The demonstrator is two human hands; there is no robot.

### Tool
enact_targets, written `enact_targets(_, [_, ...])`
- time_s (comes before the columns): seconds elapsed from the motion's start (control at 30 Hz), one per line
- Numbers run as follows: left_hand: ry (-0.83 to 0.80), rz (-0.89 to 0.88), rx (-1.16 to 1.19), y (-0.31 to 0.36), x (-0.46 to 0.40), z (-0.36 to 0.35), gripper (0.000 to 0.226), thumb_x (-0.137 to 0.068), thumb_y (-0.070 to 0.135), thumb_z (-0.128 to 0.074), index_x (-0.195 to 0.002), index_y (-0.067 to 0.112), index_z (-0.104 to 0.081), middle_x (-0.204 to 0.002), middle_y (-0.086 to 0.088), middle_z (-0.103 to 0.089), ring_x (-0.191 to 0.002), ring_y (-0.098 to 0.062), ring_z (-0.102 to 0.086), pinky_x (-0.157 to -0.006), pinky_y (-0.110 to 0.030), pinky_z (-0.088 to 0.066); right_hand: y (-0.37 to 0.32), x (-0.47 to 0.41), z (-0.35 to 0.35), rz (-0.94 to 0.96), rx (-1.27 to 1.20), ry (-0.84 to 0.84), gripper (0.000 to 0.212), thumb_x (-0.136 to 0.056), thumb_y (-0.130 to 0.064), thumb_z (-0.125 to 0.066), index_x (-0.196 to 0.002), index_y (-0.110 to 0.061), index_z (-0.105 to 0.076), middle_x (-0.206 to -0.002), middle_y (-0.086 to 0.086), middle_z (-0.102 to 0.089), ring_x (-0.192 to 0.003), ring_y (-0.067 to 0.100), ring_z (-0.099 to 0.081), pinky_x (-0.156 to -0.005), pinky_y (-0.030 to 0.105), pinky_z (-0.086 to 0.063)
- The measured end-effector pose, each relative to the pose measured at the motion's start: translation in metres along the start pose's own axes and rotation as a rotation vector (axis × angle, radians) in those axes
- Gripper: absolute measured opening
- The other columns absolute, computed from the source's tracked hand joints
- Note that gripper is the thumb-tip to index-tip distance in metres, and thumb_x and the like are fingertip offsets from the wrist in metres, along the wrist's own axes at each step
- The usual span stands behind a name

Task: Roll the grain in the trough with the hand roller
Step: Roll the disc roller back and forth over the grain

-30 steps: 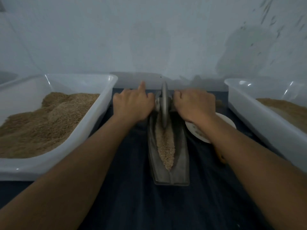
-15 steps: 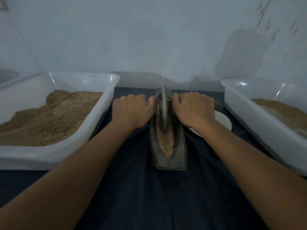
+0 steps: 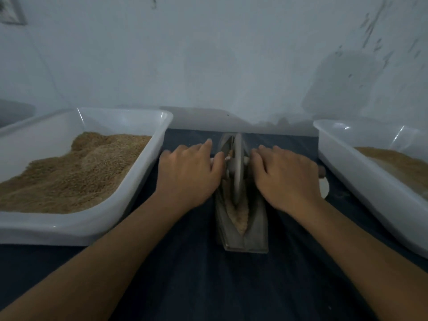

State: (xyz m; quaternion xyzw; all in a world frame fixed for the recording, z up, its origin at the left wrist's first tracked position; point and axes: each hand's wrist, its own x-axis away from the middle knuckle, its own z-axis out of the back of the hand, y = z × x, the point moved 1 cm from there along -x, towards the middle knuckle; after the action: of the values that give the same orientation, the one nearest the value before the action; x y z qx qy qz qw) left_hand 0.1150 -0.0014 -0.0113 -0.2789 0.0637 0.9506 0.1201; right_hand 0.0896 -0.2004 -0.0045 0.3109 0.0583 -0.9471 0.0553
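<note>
**A plain grain-processing workroom**

This looks like a small hand-milling workspace, not a home kitchen. Two big white plastic tubs (image 3: 148,172) (image 3: 370,179) heaped with brown grain flank a metal trough (image 3: 257,232) and its disc roller (image 3: 238,167) on a tabletop (image 3: 208,286) covered in dark cloth. Behind stands a bare, scuffed pale wall (image 3: 208,54).

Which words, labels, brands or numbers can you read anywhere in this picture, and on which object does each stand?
None can be read.
The grey metal trough, metal roller wheel and both white plastic tubs show no lettering.
The framed item on the wall, top left, is too blurred to tell.
</note>
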Motion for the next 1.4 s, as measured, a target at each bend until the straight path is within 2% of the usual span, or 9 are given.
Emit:
enact_targets(0.3, [-0.192, 0.063, -0.095, -0.006, -0.091, -0.038, 0.048, -0.106, 0.048, -0.024, -0.13, 0.028, -0.06, -0.152, 0.001, -0.056, -0.121, -0.035, -0.062, -0.083, -0.044, -0.04, 0.018, -0.099, -0.05, -0.156, 0.059, -0.145, 0.054, -0.1, -0.05, -0.024, -0.082, -0.028, -0.07, -0.093, 0.003, -0.071, -0.073, 0.025, -0.05, -0.059, 0.035, -0.023])
enact_targets(0.5, [-0.079, -0.019, -0.148, -0.003, -0.054, -0.028, 0.047, -0.103, 0.043, -0.02, -0.1, 0.018, -0.059, -0.098, -0.006, -0.067, -0.078, -0.029, -0.057, -0.063, -0.035, -0.036, 0.011, -0.064, -0.041, -0.117, 0.057, -0.045, 0.051, -0.1, -0.05, -0.021, -0.074, -0.028, -0.059, -0.091, 0.006, -0.072, -0.075, 0.026, -0.051, -0.07, 0.039, -0.031])
enact_targets(0.6, [-0.08, -0.018, -0.112, -0.002, -0.027, -0.012, 0.058, -0.1, 0.05, -0.006, -0.09, 0.021, -0.055, -0.085, -0.001, -0.062, -0.069, -0.028, -0.055, -0.055, -0.033, -0.032, 0.005, -0.036, -0.022, -0.053, 0.056, -0.022, 0.06, -0.101, -0.049, -0.018, -0.097, -0.026, -0.073, -0.09, 0.002, -0.074, -0.077, 0.026, -0.059, -0.068, 0.037, -0.033])
enact_targets(0.67, [-0.078, -0.075, -0.142, -0.003, -0.01, -0.002, 0.07, -0.094, 0.052, 0.008, -0.094, 0.024, -0.056, -0.091, 0.002, -0.065, -0.068, -0.024, -0.053, -0.054, -0.035, -0.034, -0.001, -0.016, -0.008, -0.016, 0.058, -0.033, 0.064, -0.1, -0.049, -0.015, -0.105, -0.024, -0.073, -0.088, 0.001, -0.073, -0.074, 0.023, -0.059, -0.065, 0.036, -0.034])
enact_targets(0.87, [0.059, -0.11, 0.014, 0.003, 0.04, 0.029, 0.073, -0.104, 0.054, -0.018, -0.144, 0.009, -0.059, -0.111, -0.003, -0.076, -0.095, -0.027, -0.07, -0.08, -0.043, -0.052, -0.005, 0.039, 0.027, 0.061, 0.057, 0.117, 0.048, -0.104, -0.044, -0.034, -0.122, -0.02, -0.071, -0.097, -0.006, -0.075, -0.084, 0.017, -0.068, -0.064, 0.031, -0.039])
enact_targets(1.07, [0.037, -0.107, -0.027, 0.005, 0.012, 0.014, 0.07, -0.102, 0.057, -0.02, -0.132, 0.016, -0.068, -0.112, -0.003, -0.077, -0.097, -0.028, -0.07, -0.085, -0.044, -0.049, 0.007, 0.026, 0.009, 0.007, 0.009, 0.03, 0.051, -0.102, -0.057, -0.021, -0.068, -0.029, -0.046, -0.059, -0.011, -0.047, -0.051, 0.009, -0.044, -0.05, 0.029, -0.026])
enact_targets(1.2, [-0.079, 0.032, -0.013, -0.005, -0.03, -0.013, 0.065, -0.103, 0.059, -0.019, -0.139, 0.026, -0.062, -0.119, -0.007, -0.075, -0.107, -0.031, -0.068, -0.089, -0.045, -0.048, 0.01, -0.026, -0.02, 0.002, 0.059, 0.002, 0.058, -0.101, -0.058, -0.018, -0.07, -0.023, -0.052, -0.067, -0.003, -0.054, -0.064, 0.025, -0.056, -0.061, 0.036, -0.034])
enact_targets(1.33, [-0.19, 0.11, 0.022, -0.01, -0.07, -0.035, 0.048, -0.093, 0.052, -0.018, -0.095, 0.025, -0.058, -0.116, -0.007, -0.069, -0.099, -0.033, -0.062, -0.075, -0.042, -0.037, 0.017, -0.087, -0.047, -0.02, 0.134, 0.003, 0.064, -0.1, -0.056, -0.024, -0.081, -0.016, -0.07, -0.086, 0.011, -0.069, -0.085, 0.033, -0.065, -0.068, 0.037, -0.034])
enact_targets(1.4, [-0.236, 0.087, -0.022, -0.011, -0.085, -0.042, 0.039, -0.095, 0.047, -0.021, -0.095, 0.026, -0.054, -0.126, -0.01, -0.066, -0.11, -0.035, -0.062, -0.078, -0.043, -0.034, 0.019, -0.104, -0.055, -0.058, 0.118, -0.049, 0.065, -0.097, -0.058, -0.024, -0.075, -0.013, -0.065, -0.078, 0.006, -0.062, -0.074, 0.029, -0.059, -0.065, 0.036, -0.032])
